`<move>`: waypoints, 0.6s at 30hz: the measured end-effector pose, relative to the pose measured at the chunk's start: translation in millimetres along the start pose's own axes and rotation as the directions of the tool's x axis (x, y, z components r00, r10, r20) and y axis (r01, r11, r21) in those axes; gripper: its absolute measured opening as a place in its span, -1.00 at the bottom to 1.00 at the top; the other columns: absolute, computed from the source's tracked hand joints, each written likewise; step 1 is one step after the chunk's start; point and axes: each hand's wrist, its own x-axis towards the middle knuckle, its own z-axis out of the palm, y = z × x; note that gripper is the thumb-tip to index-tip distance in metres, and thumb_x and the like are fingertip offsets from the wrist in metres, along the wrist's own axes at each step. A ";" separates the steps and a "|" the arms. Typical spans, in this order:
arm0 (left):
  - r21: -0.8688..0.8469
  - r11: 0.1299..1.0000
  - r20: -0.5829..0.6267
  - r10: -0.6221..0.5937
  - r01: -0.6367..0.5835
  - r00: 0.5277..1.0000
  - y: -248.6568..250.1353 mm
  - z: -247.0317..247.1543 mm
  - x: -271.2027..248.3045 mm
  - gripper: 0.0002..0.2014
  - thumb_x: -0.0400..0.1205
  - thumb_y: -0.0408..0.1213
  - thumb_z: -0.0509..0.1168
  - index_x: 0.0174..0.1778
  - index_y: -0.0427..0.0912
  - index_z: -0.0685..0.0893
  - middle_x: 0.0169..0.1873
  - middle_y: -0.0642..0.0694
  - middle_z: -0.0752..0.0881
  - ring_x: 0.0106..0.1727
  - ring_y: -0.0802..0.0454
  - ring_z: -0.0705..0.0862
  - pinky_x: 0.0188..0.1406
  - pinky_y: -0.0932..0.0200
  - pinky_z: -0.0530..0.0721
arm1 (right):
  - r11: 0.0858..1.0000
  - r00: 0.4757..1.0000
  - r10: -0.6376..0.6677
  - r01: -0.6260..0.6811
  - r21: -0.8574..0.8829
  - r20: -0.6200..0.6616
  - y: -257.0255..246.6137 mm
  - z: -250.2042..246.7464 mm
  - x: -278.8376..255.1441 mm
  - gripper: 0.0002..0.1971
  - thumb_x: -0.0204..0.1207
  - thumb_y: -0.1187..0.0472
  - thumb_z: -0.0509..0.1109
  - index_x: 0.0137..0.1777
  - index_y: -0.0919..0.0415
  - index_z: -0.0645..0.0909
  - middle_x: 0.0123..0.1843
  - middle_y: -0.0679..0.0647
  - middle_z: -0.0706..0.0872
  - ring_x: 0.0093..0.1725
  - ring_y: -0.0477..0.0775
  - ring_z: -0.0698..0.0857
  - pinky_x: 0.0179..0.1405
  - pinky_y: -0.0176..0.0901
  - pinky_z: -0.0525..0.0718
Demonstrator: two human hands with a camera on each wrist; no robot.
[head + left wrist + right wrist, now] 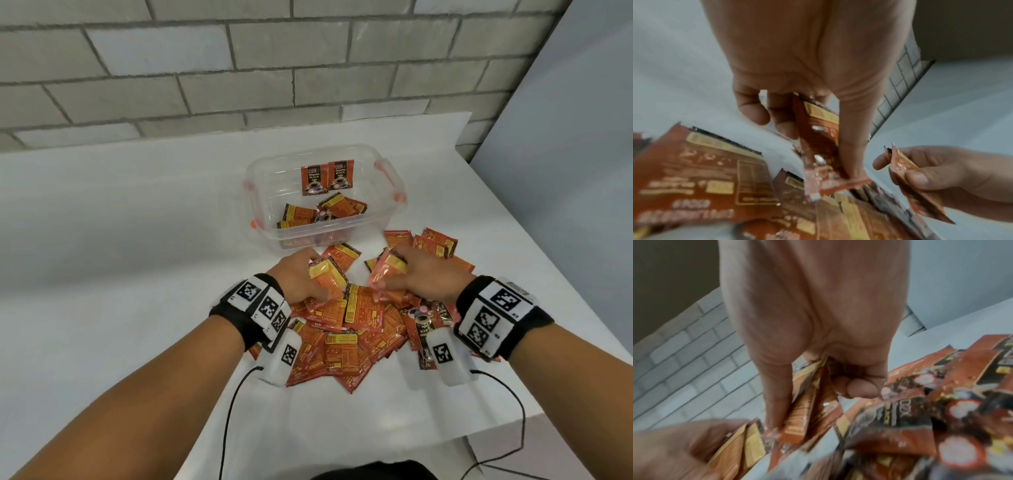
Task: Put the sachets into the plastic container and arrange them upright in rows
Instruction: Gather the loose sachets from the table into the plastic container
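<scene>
left hand (301,277): fingers curled round a couple of orange sachets (325,279), held edge-up just above the pile. The left wrist view shows the thumb pressing one sachet against the fingers (754,107).
right hand (424,277): same deal, thumb and fingers pinch a small bunch of sachets (388,269); the right wrist view is blurry, so the exact count is anyone's guess.
loose pile (352,329): a big heap of orange and black sachets lies flat and overlapping on the white surface (120,257), toward its near edge, right under both hands. A few more are scattered toward the right edge.
plastic container (342,152): clear tub with orange-red clips, sitting just behind the pile, closer to the far edge by the brick wall (239,68).
inside the container: two sachets (327,178) stand upright side by side against the far wall, front labels showing. Several others (318,212) lie flat and jumbled on the bottom.
</scene>
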 end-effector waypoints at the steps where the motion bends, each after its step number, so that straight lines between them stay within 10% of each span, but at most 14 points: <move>1: 0.085 0.996 0.029 0.019 -0.021 0.999 0.1 1.2 -1.1 -0.29 0.37 -0.19 0.60 0.41 -0.12 0.45 0.23 -0.10 0.64 0.12 -0.08 0.64 0.05 0.12 0.58 | 0.998 0.998 0.000 0.004 -0.058 0.070 -2.1 7.6 -2.3 -0.41 0.46 0.09 0.52 0.44 0.15 0.37 0.11 0.05 0.71 -0.17 -0.18 0.75 -0.32 -0.35 0.64; 5: 0.512 0.858 0.059 0.000 -0.030 0.998 4.0 16.4 -4.6 -0.47 0.40 -0.08 0.56 0.22 -0.08 0.52 0.10 -0.04 0.67 0.15 -0.08 0.61 0.16 -0.02 0.41 | 0.847 0.992 -0.024 0.085 -0.525 0.123 1.7 44.0 1.2 -0.35 0.48 0.00 0.48 0.48 0.23 0.35 0.34 0.15 0.56 0.21 0.09 0.57 0.11 -0.12 0.56; 9: 0.612 0.791 -0.017 0.026 -0.011 1.000 8.0 22.3 -1.2 -0.32 0.39 -0.02 0.56 0.38 -0.03 0.44 0.23 -0.13 0.54 0.34 -0.18 0.45 0.30 -0.14 0.39 | 0.769 0.996 -0.061 0.088 -0.633 0.063 1.4 53.5 4.3 -0.41 0.50 -0.04 0.44 0.41 0.25 0.35 0.28 0.19 0.45 0.30 0.19 0.40 0.16 -0.04 0.44; 15: 0.494 0.868 -0.046 0.083 -0.049 0.996 8.8 13.5 2.0 -0.41 0.44 -0.04 0.52 0.31 -0.08 0.44 0.23 -0.11 0.56 0.33 -0.18 0.46 0.32 -0.11 0.40 | 0.909 0.998 -0.055 0.036 -0.415 -0.034 -1.7 43.0 8.7 -0.39 0.48 0.07 0.50 0.45 0.26 0.36 0.36 0.20 0.58 0.22 0.14 0.59 0.04 -0.16 0.54; 18: 0.190 0.978 -0.008 0.087 -0.084 0.996 6.1 2.8 0.3 -0.50 0.47 -0.13 0.52 0.27 -0.08 0.51 0.21 -0.07 0.67 0.22 -0.09 0.61 0.32 -0.04 0.51 | 0.982 0.995 -0.014 -0.005 -0.190 -0.099 -1.8 30.9 5.9 -0.23 0.47 0.09 0.51 0.61 0.20 0.23 0.57 0.10 0.39 0.50 0.11 0.42 0.38 -0.15 0.40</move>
